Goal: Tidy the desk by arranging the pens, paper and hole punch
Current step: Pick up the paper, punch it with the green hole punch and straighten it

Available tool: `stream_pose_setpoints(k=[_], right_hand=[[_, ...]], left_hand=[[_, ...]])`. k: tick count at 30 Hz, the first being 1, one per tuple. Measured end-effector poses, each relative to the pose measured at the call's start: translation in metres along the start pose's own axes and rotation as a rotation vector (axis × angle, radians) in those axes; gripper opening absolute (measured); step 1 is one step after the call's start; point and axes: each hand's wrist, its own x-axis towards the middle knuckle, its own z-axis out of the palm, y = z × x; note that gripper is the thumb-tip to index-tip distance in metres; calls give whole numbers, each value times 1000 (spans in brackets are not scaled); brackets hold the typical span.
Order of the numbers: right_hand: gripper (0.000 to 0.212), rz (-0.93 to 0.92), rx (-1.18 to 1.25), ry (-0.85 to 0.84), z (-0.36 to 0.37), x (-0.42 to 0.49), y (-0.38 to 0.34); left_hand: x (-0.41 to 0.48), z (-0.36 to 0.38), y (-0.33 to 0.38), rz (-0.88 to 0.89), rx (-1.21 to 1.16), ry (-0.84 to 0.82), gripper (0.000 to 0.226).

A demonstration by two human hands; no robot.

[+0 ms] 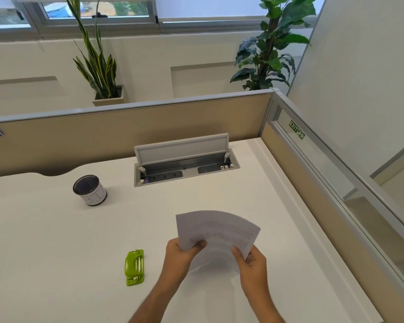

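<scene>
I hold a stack of printed paper [217, 229] above the white desk [56, 241], bowed upward between both hands. My left hand [181, 255] grips its near left edge and my right hand [251, 259] grips its near right edge. A green hole punch [134, 267] lies flat on the desk to the left of my left hand, apart from it. A round pen cup [89, 190], white with a dark rim, stands upright farther back on the left; it looks empty. No pens are in view.
An open cable box [184, 166] with its lid raised is set into the desk at the back. Beige partition walls [126, 127] close off the desk's far and right sides. Two potted plants stand beyond the partition.
</scene>
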Motion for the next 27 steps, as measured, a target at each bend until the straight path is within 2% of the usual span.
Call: stream_pose_setpoints(k=[4, 8, 9, 10, 12, 13, 14, 15, 17, 19, 21, 23, 25, 27], right_hand=[[19, -18, -7, 54, -3, -5, -1], [9, 48, -73, 68, -4, -9, 17], [6, 68, -105, 61, -6, -10, 22], [8, 74, -129, 43, -8, -11, 25], [24, 16, -158, -8, -14, -7, 17], [33, -53, -163, -31, -18, -4, 7], [39, -146, -177, -42, -24, -2, -6], [45, -247, -209, -36, -30, -1, -20], [65, -420, -335, 6, -46, 1, -49], [78, -569, -541, 49, -62, 2, -76], [74, -729, -749, 44, -67, 2, -97], [76, -785, -844, -25, -64, 4, -104], [69, -777, -852, -82, -62, 6, -99], [49, -777, -803, -126, -66, 9, -86]], left_hand=[[-4, 2, -4, 21, 39, 6, 23], [-12, 11, -18, -59, 99, -2, 8], [-14, 13, -21, -72, 102, 7, 15], [-16, 14, -20, -79, 111, 25, 18], [-15, 11, -13, -52, 118, 60, 10], [-12, 7, -7, -12, 126, 63, 4], [-9, 3, 1, 56, 175, 54, 9], [-5, -3, 8, 161, 244, 27, 13], [2, -14, 27, 410, 479, -65, 6], [9, -20, 47, 613, 730, -94, 30], [12, -20, 65, 755, 921, -74, 45], [14, -14, 73, 852, 1028, -105, 44], [13, -4, 79, 846, 1110, -180, 39], [12, -1, 81, 834, 1153, -220, 31]])
